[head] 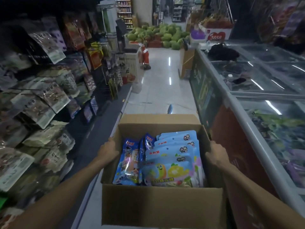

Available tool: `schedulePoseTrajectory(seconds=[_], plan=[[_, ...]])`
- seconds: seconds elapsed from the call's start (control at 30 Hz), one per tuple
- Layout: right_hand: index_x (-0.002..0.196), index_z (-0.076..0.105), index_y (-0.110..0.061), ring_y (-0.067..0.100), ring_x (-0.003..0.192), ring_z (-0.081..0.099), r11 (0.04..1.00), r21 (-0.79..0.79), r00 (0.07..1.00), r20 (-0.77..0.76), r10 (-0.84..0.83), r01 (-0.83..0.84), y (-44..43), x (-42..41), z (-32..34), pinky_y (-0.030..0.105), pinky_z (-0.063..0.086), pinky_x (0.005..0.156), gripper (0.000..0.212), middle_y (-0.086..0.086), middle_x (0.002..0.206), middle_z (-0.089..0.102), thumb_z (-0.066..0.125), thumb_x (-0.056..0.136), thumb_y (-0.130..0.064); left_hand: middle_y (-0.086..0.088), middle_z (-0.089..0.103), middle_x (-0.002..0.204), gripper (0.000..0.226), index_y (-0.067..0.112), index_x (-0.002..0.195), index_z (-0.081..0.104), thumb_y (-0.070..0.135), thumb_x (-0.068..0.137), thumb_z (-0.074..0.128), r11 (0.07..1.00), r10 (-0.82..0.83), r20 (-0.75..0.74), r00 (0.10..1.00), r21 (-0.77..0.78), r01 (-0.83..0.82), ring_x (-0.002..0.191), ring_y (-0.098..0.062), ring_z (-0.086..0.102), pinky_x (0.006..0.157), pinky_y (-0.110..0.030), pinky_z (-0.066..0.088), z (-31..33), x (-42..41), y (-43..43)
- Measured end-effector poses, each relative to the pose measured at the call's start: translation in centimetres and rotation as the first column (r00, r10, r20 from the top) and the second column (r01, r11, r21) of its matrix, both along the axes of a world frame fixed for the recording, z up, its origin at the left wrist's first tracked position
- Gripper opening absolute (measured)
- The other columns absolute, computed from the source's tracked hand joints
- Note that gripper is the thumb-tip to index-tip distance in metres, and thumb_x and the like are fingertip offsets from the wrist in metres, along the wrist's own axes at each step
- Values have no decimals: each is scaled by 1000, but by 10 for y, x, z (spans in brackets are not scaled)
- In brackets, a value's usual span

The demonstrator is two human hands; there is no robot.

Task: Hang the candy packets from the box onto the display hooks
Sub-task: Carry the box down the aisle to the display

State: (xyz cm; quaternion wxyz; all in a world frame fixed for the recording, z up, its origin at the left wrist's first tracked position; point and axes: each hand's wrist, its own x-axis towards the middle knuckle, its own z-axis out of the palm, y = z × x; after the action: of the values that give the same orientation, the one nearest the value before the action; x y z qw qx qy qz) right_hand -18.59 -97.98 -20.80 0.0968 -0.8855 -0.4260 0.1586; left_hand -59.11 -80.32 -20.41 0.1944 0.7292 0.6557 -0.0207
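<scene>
Cardboard is what both hands grasp: the open box (161,205) sits between the person's outstretched arms in the middle of the aisle, the left hand (108,148) curled over the top of its left wall and the right hand (216,151) wrapped on the right wall. Taking it from both sides looks like the way to keep it level and its load from sliding. Whether anything underneath also carries it, I cannot tell. Inside, the candy packets (170,162) lie in overlapping stacks, pale blue ones on the right and darker blue ones on edge at the left, their punched hanging holes towards the far side. None has been taken out, so by my reading the hanging has not begun. The display rack (49,100) runs along the left, crowded with tilted bags that hide most of its hooks, and a glass-topped freezer (264,90) lines the right. With the box close beside the rack, the packets would be within easy reach, though a hand must first let go.
</scene>
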Motion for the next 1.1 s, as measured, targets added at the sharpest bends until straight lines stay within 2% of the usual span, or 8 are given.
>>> schedulePoseTrajectory(seconds=[0.13,0.4,0.53,0.73,0.83,0.93,1.03,1.1], plan=[[110,55,-7,41,104,69,999,-15,999,-22,42,-42,79,35,-8,41,56,84,19,18,112,70,61,92,-10,-28,64,129,57,-3,141,36,14,97,66,1000,15,-37,999,-18,-15,118,-47,63,85,-43,50,-11,33,70],[122,58,-4,41,109,65,994,35,992,-70,101,-99,261,97,-25,43,55,87,37,18,115,69,65,86,-5,-26,67,121,77,-7,156,17,15,100,65,994,100,-53,994,-47,-103,112,-43,67,77,-42,51,-34,76,209],[97,54,-6,36,91,62,995,48,989,-116,87,-82,354,119,-44,38,46,70,20,12,95,63,63,80,-3,-28,66,125,60,-2,141,31,17,97,68,986,159,-42,986,-46,-161,116,-47,65,85,-47,53,-51,93,283],[98,56,-7,31,83,59,997,70,978,-200,56,-43,482,133,-60,32,35,55,18,5,84,59,61,82,2,-24,66,118,47,3,130,35,15,97,67,956,281,-9,960,-84,-281,111,-46,66,79,-45,49,-78,105,378],[105,59,-7,34,86,63,995,83,976,-206,76,-60,541,137,-63,34,43,65,26,11,90,67,62,81,2,-25,66,115,44,4,127,36,11,96,67,924,373,22,927,-99,-370,108,-47,66,74,-43,45,-81,110,413],[109,61,-9,35,88,65,993,78,968,-224,108,-93,604,143,-68,41,54,73,33,12,95,70,63,78,1,-29,65,116,48,1,136,39,5,96,66,894,440,49,897,-113,-433,106,-48,66,71,-43,42,-86,116,452],[104,59,-8,34,87,61,986,54,957,-238,167,-158,670,147,-78,42,55,76,28,11,92,66,62,78,2,-26,65,117,43,2,131,45,3,95,67,851,520,29,854,-110,-514,104,-46,65,73,-46,46,-91,119,489],[102,57,-7,32,85,60,977,48,943,-258,212,-206,713,150,-88,40,52,72,24,8,86,61,61,79,2,-25,65,120,42,3,130,48,4,93,69,827,559,35,828,-100,-554,106,-46,65,81,-51,52,-92,120,508]])
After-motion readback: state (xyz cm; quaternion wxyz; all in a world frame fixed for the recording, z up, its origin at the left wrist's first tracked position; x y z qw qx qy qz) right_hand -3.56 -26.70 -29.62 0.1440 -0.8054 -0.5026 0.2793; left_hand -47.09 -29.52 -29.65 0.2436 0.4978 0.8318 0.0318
